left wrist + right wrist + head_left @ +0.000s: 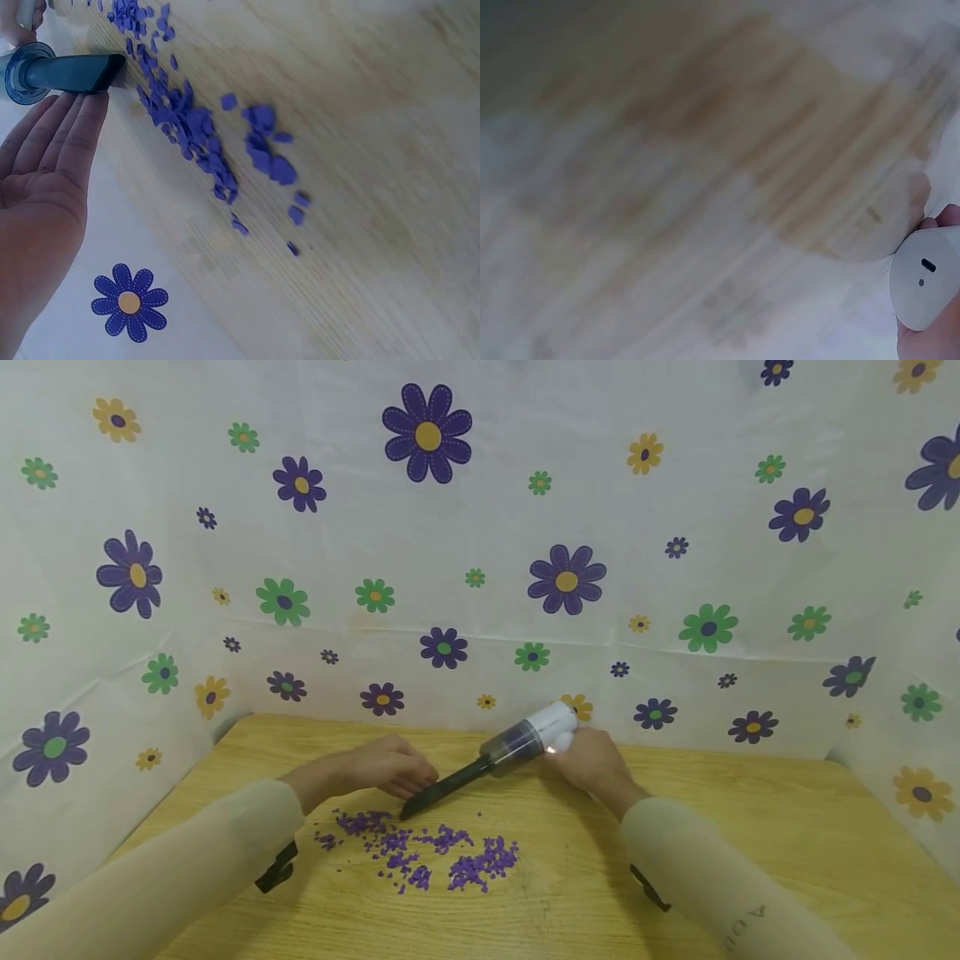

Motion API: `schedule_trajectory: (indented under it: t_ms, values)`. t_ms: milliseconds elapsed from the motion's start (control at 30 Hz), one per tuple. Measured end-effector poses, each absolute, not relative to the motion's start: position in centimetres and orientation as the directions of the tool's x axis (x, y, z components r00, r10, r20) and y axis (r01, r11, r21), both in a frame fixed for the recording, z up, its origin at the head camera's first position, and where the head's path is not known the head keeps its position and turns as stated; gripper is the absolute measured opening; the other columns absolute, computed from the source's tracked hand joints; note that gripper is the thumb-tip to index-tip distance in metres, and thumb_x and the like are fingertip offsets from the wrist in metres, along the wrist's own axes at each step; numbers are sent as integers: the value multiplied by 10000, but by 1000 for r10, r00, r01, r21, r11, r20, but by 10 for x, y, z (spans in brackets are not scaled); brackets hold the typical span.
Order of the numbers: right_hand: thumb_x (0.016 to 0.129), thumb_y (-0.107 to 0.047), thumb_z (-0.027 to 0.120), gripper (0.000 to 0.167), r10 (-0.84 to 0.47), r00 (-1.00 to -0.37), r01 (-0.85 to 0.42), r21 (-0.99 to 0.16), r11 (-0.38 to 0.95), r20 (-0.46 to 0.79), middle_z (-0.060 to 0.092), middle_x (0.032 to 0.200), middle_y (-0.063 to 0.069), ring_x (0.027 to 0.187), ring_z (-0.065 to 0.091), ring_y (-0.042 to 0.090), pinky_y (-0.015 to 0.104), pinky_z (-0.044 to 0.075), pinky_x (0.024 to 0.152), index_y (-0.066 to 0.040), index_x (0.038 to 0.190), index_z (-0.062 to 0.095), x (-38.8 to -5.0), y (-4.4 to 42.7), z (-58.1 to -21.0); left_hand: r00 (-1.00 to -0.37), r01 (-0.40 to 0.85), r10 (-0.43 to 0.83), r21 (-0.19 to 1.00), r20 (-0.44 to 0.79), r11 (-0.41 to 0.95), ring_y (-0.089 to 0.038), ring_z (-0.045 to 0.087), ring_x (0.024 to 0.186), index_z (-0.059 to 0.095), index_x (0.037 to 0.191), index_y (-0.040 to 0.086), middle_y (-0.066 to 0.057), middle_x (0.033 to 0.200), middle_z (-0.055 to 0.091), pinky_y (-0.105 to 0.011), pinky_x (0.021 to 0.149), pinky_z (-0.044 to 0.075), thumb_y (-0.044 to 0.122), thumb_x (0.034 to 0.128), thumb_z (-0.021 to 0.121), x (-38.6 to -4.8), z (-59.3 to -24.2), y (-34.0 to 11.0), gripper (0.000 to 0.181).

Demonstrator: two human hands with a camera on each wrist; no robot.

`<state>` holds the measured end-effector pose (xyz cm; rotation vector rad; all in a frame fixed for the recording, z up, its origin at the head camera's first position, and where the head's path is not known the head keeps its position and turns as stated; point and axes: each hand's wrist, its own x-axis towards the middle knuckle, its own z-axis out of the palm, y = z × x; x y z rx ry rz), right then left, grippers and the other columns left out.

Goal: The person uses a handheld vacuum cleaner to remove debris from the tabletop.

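My right hand (592, 764) grips the white body of a handheld vacuum cleaner (517, 745), which has a clear dust cup and a long dark nozzle (450, 783). The nozzle slants down to the left, its tip close to the tabletop beside small purple scraps (483, 864). My left hand (386, 766) is at the nozzle's far side. In the left wrist view its fingers are straight, the fingertips (96, 105) against or just beside the nozzle (75, 73). The right wrist view catches the vacuum's white rear end (922, 281), with part of the hand around it.
More purple scraps (363, 821) lie scattered over the wooden table (735, 835), in front of the nozzle. A white flower-printed sheet (480, 518) rises behind the table and along both sides. The vacuum's rear end is close to the back sheet.
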<state>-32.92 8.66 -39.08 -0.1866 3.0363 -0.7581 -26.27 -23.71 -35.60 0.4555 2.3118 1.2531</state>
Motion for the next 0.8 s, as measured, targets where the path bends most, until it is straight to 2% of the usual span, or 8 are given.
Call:
schedule_trajectory:
  t_ms: [367,633,800]
  values:
    - [830,-391,708,372,-96,-995,-85,-486,870,2,609,775,70,644,541,185,259,438,538,-45,933,620,-328,74,-392,-832,56,496,851,-249,521,-375,644,1179,593,1290,-113,-267,1315,620,-417,976,556,217,999,513,-260,-356,-249,447]
    - [828,-379,720,309,-111,-993,-109,-514,851,28,592,710,48,588,505,162,247,412,493,-99,793,596,-326,63,-393,-840,38,480,854,-254,519,-377,650,1169,589,1279,-130,-272,1301,628,-420,966,562,223,996,504,-257,-355,-258,460]
    - [819,-362,728,306,-97,-995,-85,-542,836,6,604,741,53,609,525,170,252,429,509,-86,874,609,-324,56,-392,-845,30,469,854,-255,519,-376,659,1154,595,1267,-131,-271,1286,637,-415,954,568,227,1000,480,-255,-356,-265,462]
